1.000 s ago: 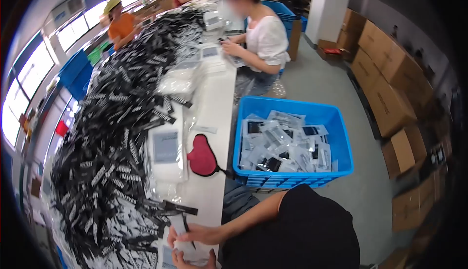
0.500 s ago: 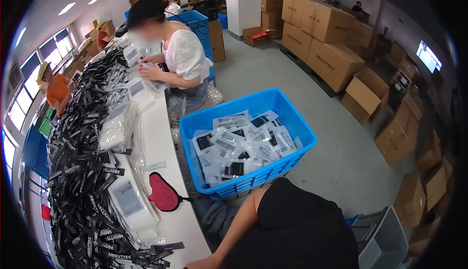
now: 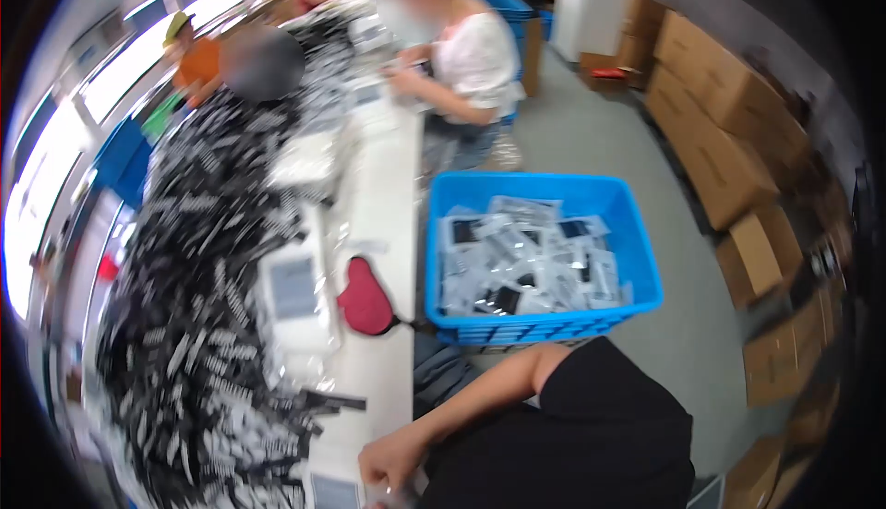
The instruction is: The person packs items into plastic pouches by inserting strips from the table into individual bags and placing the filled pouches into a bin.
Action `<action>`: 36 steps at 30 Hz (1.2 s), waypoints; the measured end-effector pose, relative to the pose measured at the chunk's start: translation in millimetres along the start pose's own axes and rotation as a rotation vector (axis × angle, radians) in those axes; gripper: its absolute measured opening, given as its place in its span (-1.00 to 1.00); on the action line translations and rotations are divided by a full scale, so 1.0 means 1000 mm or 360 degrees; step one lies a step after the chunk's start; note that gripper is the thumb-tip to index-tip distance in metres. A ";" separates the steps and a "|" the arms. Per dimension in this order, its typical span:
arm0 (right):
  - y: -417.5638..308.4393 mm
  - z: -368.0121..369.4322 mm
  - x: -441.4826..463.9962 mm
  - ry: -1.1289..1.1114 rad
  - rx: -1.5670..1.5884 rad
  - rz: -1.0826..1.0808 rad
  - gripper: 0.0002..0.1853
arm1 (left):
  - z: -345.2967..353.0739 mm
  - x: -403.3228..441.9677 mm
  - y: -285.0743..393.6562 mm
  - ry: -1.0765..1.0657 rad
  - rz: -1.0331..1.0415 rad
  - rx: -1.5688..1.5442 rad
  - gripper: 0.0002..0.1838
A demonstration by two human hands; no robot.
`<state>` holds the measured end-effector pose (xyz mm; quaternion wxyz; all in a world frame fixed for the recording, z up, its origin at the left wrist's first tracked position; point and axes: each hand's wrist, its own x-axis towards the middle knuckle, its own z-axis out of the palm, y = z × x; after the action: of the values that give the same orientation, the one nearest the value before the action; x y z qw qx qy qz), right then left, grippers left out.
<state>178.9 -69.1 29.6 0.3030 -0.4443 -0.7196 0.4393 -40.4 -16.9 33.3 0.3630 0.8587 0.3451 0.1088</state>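
My right hand (image 3: 392,461) is low over the white table (image 3: 386,232) at the bottom edge, fingers bent downward. Something pale and shiny shows under its fingers, too blurred and cut off to name. Just left of it lies a pale packet with a grey panel (image 3: 334,491). My left hand is out of view. Farther up the table are a stack of clear plastic bags with a grey panel (image 3: 293,289) and a red, dark-edged eye-mask-shaped piece (image 3: 365,299). A large heap of black printed strips (image 3: 198,324) covers the table's left side.
A blue crate (image 3: 544,328) with several filled plastic packets stands beside the table, right of my knee. A co-worker in a white top (image 3: 475,57) sits farther along, hands on the table. Cardboard boxes (image 3: 711,131) line the right side. Another person in orange (image 3: 197,64) is across the table.
The view has swung, so the table and crate appear farther right. My right hand, cut off at the bottom before, now shows more fully. The packet beside it has come into view.
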 end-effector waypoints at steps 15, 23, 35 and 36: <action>-0.022 0.031 0.018 0.0265 0.0342 -0.0332 -0.81 | -0.054 -0.018 0.039 0.0231 -0.0114 -0.0308 -0.86; -0.012 0.039 0.012 0.0551 0.0568 -0.0177 -0.79 | -0.040 -0.017 0.039 0.0525 -0.0149 -0.0379 -0.91; -0.025 -0.091 -0.064 0.0095 -0.0462 0.0137 -0.73 | 0.029 0.021 0.010 0.0439 0.0320 -0.0512 -0.77; -0.042 -0.107 -0.073 -0.0052 -0.0715 0.0439 -0.74 | 0.028 0.020 0.012 0.0406 0.0288 -0.0461 -0.74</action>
<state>282.2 -105.9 110.3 0.1223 -0.5872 -0.7365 0.3127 -7.3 -25.0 20.2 0.4247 0.8042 0.2905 0.2974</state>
